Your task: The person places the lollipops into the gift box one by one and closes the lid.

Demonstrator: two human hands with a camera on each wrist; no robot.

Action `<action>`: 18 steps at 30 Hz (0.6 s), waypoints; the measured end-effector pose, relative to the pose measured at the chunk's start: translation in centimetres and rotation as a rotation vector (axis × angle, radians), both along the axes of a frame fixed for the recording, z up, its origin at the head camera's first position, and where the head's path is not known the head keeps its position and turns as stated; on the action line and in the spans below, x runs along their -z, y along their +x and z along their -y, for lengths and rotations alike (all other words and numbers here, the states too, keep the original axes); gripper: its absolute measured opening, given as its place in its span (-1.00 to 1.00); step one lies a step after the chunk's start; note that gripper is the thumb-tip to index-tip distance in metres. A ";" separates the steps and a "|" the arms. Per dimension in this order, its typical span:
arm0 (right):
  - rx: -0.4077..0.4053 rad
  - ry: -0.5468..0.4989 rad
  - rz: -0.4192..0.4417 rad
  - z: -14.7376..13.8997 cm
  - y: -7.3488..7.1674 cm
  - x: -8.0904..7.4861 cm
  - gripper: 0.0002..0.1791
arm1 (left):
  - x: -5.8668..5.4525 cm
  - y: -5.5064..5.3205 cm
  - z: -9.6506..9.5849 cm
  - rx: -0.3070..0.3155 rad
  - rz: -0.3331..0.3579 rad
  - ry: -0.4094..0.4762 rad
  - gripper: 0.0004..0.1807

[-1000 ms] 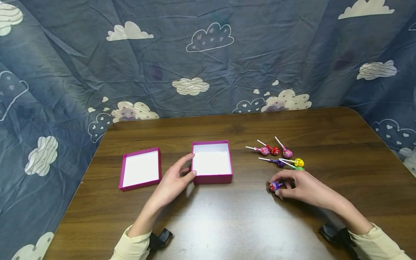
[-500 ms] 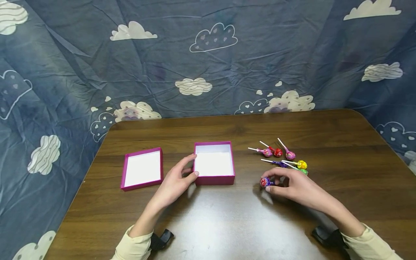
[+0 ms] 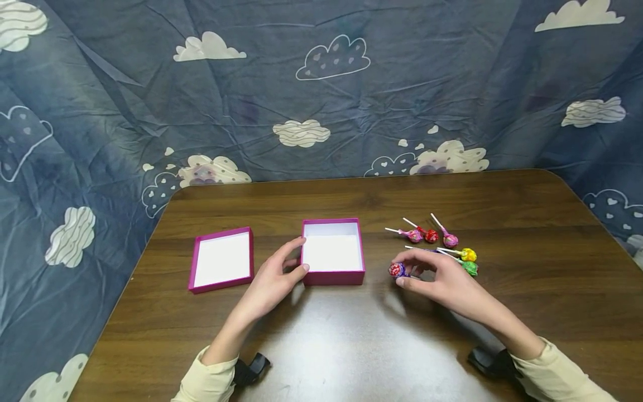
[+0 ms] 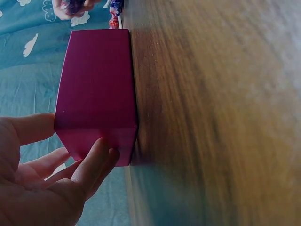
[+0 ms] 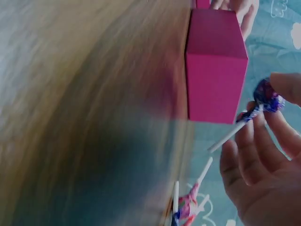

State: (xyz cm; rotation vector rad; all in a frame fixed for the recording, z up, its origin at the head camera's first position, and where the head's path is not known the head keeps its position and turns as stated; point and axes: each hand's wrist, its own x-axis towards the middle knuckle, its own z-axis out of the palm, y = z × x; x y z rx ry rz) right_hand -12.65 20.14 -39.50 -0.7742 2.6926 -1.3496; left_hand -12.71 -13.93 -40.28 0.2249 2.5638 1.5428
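The right hand [image 3: 444, 279] pinches a blue and red lollipop [image 3: 397, 270] between thumb and fingers. The lollipop is up off the table [image 3: 326, 346], in the gap between the pink box [image 3: 334, 278] and the other candies. Its round end is nearest the box, and its stick points back and down. The left hand [image 3: 273, 279] has its fingers a bit spread, touching the box's left side, with the thumb at the near left corner.

The lollipop could bump the box's right wall if the right hand stays too low. The shiny wrapper might slip, since only a few fingertips hold it. If the left hand pushes hard, the box may slide right. The right hand is also close to the green lollipop [image 3: 470, 268] and hides most of a purple lollipop, with just its stick [image 3: 413, 247] poking out, so a sideways swing could knock them.

The yellow lollipop [image 3: 469, 254], the red lollipop [image 3: 431, 236] and two pink lollipops [image 3: 414, 236] lie toward the table's far right corner, well in from the edges. The lid [image 3: 221, 285] lies on the left, nearer the left edge than the box is. Bare wood in front of the box gives both arms room. There is room behind the box too, up to the far edge by the cloud cloth [image 3: 321, 100]. The near edge is out of view.
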 end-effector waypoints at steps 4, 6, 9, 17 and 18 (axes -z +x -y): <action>0.006 -0.062 0.014 0.9 0.0 0.0 -0.72 | 0.0 0.1 0.0 0.002 0.000 0.006 -0.38; 0.005 -0.097 0.022 1.3 -0.1 -0.1 -0.71 | 0.0 0.1 0.0 0.001 -0.002 0.006 -0.37; 0.001 -0.140 0.031 1.9 -0.2 -0.2 -0.71 | 0.0 0.1 0.0 -0.001 -0.005 0.005 -0.37; -0.016 -0.186 0.064 3.1 -0.5 -0.5 -0.71 | 0.0 0.1 0.0 -0.004 -0.010 0.004 -0.38; -0.015 -0.192 0.067 3.2 -0.5 -0.5 -0.71 | 0.0 0.1 0.0 -0.004 -0.010 0.005 -0.38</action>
